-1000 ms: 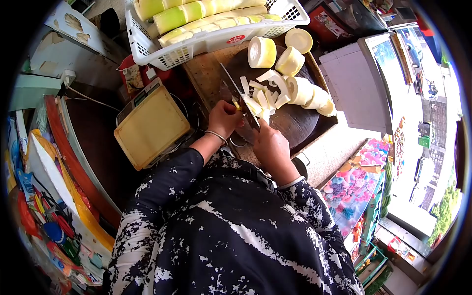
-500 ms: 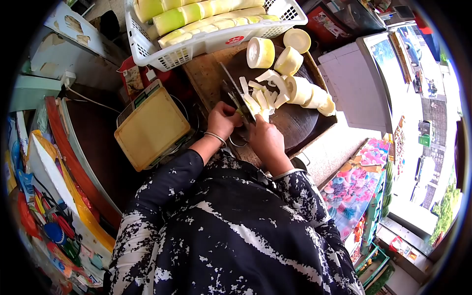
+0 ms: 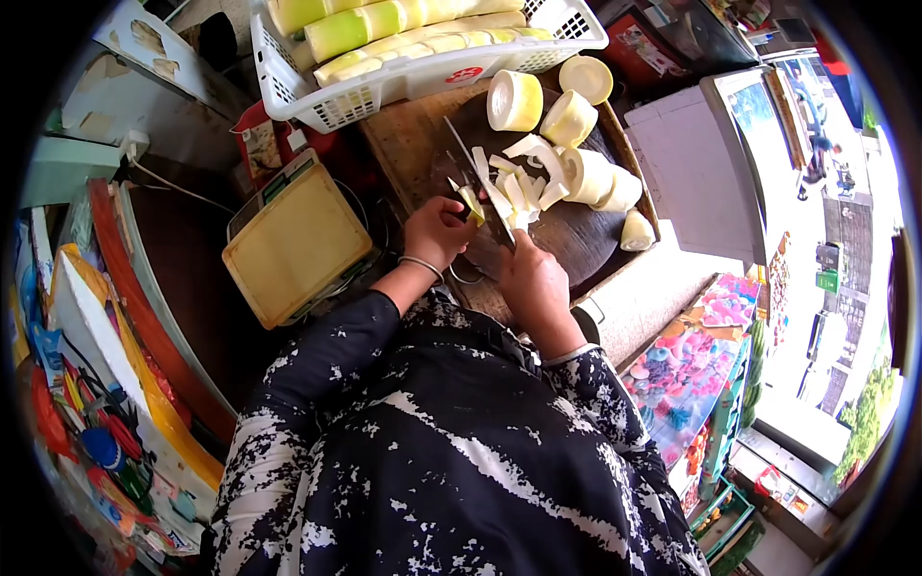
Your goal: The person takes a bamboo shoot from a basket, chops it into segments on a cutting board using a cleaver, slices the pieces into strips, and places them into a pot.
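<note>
My left hand is closed on a small yellow-green piece at the near left side of a round dark chopping board. Just to its right, my right hand grips the handle end of a long knife, whose blade slants up and left across the board. White cut strips lie in a heap right of the blade. Thick pale round chunks stand or lie along the board's far and right sides, and a small end piece lies at the right edge.
A white basket of long pale-green stalks stands beyond the board. On the left is a scale with a yellowish tray. A flower-patterned surface lies at the right, and a person is outside at the far right.
The knife has moved slightly away from my left hand, and the yellow-green piece shows more. The small end piece at the right has come apart from the row of chunks. A person has appeared outside.
</note>
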A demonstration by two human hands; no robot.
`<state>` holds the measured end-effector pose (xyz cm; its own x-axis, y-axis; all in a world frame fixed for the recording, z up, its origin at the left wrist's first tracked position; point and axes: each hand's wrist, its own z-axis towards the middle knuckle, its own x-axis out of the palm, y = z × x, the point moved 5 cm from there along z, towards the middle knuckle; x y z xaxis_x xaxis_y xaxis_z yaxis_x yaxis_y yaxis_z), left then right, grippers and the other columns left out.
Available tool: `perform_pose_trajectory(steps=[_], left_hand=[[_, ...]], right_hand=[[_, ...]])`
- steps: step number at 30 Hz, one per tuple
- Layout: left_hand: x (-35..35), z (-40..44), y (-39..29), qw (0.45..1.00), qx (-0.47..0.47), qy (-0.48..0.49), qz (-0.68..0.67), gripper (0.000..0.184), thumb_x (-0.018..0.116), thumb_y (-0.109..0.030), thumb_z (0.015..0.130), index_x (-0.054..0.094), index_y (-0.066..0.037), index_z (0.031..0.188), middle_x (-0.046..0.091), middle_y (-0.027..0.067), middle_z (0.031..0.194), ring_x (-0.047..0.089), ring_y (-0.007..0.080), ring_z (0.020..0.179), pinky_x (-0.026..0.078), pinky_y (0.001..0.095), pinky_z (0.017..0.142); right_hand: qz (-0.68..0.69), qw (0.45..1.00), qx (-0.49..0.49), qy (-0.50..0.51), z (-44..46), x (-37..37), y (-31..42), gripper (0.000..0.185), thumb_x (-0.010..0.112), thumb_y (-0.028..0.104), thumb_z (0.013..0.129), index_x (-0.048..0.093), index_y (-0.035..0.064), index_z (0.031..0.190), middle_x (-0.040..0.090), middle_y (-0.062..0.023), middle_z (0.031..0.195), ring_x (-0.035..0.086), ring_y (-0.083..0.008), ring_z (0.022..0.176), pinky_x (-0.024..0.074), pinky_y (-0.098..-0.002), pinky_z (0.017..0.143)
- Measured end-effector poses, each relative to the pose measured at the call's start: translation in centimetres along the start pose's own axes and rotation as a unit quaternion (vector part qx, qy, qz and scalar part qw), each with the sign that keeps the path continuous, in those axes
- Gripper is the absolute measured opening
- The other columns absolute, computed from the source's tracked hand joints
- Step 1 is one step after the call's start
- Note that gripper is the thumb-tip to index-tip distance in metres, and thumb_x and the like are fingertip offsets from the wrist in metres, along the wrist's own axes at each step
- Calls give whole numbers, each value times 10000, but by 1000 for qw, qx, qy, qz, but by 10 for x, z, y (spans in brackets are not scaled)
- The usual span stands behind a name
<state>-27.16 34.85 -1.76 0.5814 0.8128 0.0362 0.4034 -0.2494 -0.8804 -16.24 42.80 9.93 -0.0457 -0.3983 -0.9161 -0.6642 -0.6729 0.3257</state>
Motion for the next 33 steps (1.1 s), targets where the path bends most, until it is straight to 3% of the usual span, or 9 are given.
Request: perform_pose_trajectory(steps=[2,6,12,17,23,31,33], left_hand=[[3,1,-4,979,147,7,142,187,692,-131,764,576,9,810,576,54,629,570,115,484,481,233,448],[-3,-1,-12,982,116,-2,146,163,678,-128,766,588,6,746,605,54,633,576,98,499,481,235,456],[-15,9,-16,990,-52,66,112,216,704,-145,712,561,14,678,591,68,583,582,131,473,459,249,444],[-15,14,-22,996,40,43,61,112,653,-66,760,605,34,747,600,72,595,565,107,488,441,238,445],[-18,4,-9,997,54,-21,53,125,664,-80,756,609,31,767,616,67,616,575,99,499,442,233,460],[-10,4,-10,997,44,2,67,114,635,-55,794,570,21,740,606,66,629,581,103,523,475,222,464],[-8,4,-9,998,38,2,58,118,634,-56,794,569,20,733,606,67,622,584,105,522,474,221,461]], right_hand=[[4,1000,-3,-1,0,-1,-2,183,507,215,851,514,59,947,610,-195,665,607,-373,635,479,-469,578],[19,1000,-8,-16,0,-2,-7,188,512,210,848,519,53,952,612,-199,679,607,-376,650,481,-466,590],[34,999,5,9,-7,-5,-4,180,515,220,849,510,55,920,614,-193,686,608,-377,665,478,-469,593],[28,999,5,19,-6,0,-6,176,512,223,850,503,61,919,612,-193,685,605,-378,665,474,-473,594],[36,999,-2,28,-4,2,-5,174,506,218,852,501,59,924,613,-196,691,603,-384,668,472,-478,598],[40,998,4,42,-2,5,-2,186,500,220,858,494,56,945,616,-208,717,605,-389,701,470,-486,624],[47,997,26,62,-2,4,0,266,530,210,843,541,9,1017,608,-236,744,596,-402,734,466,-481,654]])
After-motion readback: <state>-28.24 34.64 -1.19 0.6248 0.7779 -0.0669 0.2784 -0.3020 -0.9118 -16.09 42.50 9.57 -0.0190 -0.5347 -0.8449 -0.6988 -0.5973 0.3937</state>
